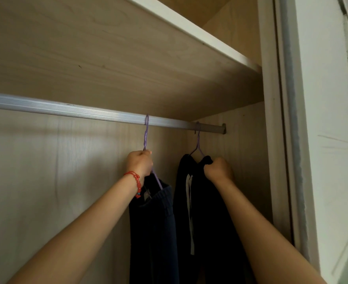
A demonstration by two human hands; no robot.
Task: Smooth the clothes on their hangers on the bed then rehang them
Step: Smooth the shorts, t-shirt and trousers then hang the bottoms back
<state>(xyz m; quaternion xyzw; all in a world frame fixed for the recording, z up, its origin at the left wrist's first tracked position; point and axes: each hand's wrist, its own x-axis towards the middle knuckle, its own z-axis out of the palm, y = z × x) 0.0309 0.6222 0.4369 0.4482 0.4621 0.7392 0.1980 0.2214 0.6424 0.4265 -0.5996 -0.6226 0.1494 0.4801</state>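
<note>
- Head camera, looking up into a wardrobe: a person's two bare arms reach toward a ribbed silver clothes rail (pixel 66 108) that runs beneath a pale wooden shelf (pixel 128 58).
- Left hand (pixel 139 162), with a red beaded bracelet (pixel 135 181) at the wrist, has its fingers (pixel 146 153) closed tight around the neck of a purple hanger (pixel 146 132); that hanger's hook sits over the rail.
- Below the left hand hangs a dark navy garment (pixel 152 232) with a ribbed band at its top edge, draped straight down on the left-hand hanger; a small pale label shows just inside the band.
- Right hand (pixel 218 168) is balled into a fist, its fingers gripping the top of a second dark garment (pixel 205 222) at the shoulder of another purple hanger (pixel 197 142).
- That second hanger is hooked on the rail close to its right end, near the bracket (pixel 223 128) fixed to the wardrobe's side panel.
- A white stripe (pixel 189 201) runs down the front of the right-hand garment, which hangs just beside the navy one, the two nearly touching.
- Both garments hang inside the wardrobe against its light wood-grain back wall (pixel 46 171); their lower ends fall outside the picture.
- To the right stands the white frame (pixel 271 140) of the wardrobe opening, with a grey sealing strip along its edge.
</note>
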